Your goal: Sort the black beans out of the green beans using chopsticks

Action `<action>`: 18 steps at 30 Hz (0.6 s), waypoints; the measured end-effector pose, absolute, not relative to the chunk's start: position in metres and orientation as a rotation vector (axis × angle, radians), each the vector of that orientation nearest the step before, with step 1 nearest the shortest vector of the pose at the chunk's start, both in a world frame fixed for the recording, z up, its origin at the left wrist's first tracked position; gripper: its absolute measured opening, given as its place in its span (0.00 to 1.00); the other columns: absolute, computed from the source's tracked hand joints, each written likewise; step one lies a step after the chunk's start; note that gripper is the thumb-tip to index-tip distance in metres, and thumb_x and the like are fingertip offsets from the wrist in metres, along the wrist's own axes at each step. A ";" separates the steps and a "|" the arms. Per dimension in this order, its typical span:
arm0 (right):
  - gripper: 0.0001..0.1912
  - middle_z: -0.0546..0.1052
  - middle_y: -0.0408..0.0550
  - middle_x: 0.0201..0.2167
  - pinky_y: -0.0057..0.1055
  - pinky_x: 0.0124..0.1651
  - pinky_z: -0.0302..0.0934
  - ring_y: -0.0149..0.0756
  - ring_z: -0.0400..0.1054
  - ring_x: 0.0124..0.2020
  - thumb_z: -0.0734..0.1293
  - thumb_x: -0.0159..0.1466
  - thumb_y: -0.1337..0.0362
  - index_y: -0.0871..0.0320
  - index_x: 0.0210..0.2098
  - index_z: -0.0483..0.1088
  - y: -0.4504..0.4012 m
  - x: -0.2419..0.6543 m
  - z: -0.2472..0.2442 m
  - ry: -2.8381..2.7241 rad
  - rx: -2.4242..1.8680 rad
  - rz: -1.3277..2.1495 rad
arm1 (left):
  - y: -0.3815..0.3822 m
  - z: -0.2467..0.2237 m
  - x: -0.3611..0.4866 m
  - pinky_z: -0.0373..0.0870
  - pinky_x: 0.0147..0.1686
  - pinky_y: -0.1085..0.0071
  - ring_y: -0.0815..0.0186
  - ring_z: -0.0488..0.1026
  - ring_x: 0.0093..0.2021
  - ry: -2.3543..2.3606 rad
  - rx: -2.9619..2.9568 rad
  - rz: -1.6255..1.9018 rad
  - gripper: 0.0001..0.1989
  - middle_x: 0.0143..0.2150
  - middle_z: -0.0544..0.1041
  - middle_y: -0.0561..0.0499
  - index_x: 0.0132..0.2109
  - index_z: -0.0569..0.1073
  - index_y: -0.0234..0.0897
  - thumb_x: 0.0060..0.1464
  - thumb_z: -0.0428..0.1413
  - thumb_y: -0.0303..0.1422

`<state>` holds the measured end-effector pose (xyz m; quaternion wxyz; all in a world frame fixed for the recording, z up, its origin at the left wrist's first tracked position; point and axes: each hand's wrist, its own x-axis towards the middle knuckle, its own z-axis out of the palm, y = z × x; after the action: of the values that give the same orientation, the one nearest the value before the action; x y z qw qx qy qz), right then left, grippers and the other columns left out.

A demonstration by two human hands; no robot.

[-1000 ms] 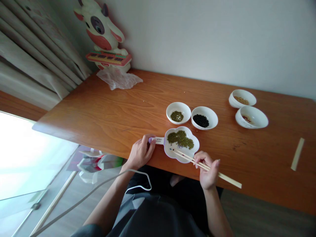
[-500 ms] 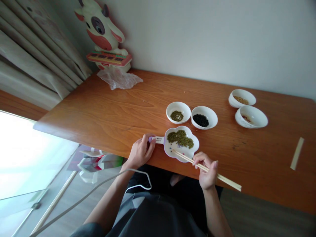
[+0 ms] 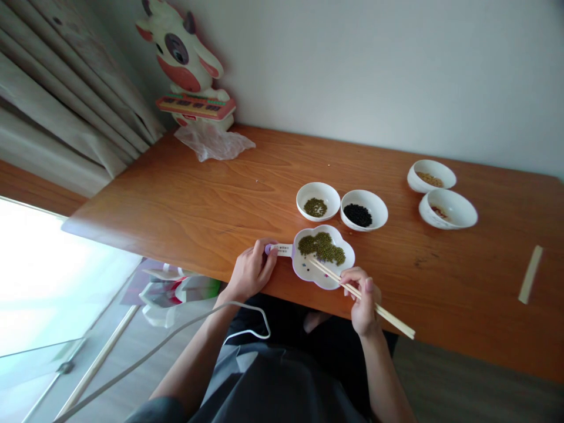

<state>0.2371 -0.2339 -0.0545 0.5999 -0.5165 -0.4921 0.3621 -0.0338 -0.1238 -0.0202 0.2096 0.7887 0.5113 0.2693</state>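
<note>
A white flower-shaped dish [image 3: 325,278] with a short handle lies near the table's front edge and holds a heap of green beans [image 3: 322,247]. My left hand [image 3: 252,271] grips that handle at the dish's left side. My right hand [image 3: 362,299] holds a pair of wooden chopsticks [image 3: 361,293], whose tips rest inside the dish just below the green beans. Behind the dish stand a small white bowl of green beans [image 3: 318,200] and a small white bowl of black beans [image 3: 363,209].
Two more white bowls [image 3: 446,209] stand at the back right. A paper chopstick sleeve [image 3: 530,274] lies at the far right. A cow-shaped toy [image 3: 189,64] and crumpled plastic [image 3: 212,141] sit at the back left. A white cable [image 3: 247,320] crosses my lap.
My right hand has turned and drawn the chopsticks up and left, so their tips sit closer to the green beans. My left hand stays on the handle.
</note>
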 end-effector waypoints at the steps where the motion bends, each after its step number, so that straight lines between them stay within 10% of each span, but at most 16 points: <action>1: 0.16 0.77 0.52 0.53 0.42 0.49 0.73 0.39 0.75 0.47 0.66 0.71 0.57 0.58 0.54 0.72 -0.234 0.237 -0.054 -1.166 -1.202 0.838 | -0.124 -0.020 -0.034 0.73 0.39 0.68 0.62 0.80 0.40 1.420 2.193 0.755 0.13 0.44 0.81 0.48 0.56 0.66 0.41 0.71 0.47 0.40; 18: 0.19 0.77 0.48 0.39 0.39 0.46 0.68 0.36 0.72 0.41 0.59 0.74 0.52 0.58 0.38 0.74 -0.232 0.231 -0.036 -1.518 -1.248 0.613 | -0.123 -0.020 -0.034 0.73 0.42 0.66 0.61 0.80 0.40 1.425 2.174 0.741 0.14 0.45 0.81 0.48 0.57 0.66 0.42 0.71 0.46 0.41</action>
<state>0.2314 -0.2322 -0.0359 0.5153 -0.5196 -0.6320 0.2550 -0.0339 -0.1234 -0.0203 0.2175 0.7849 0.5147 0.2677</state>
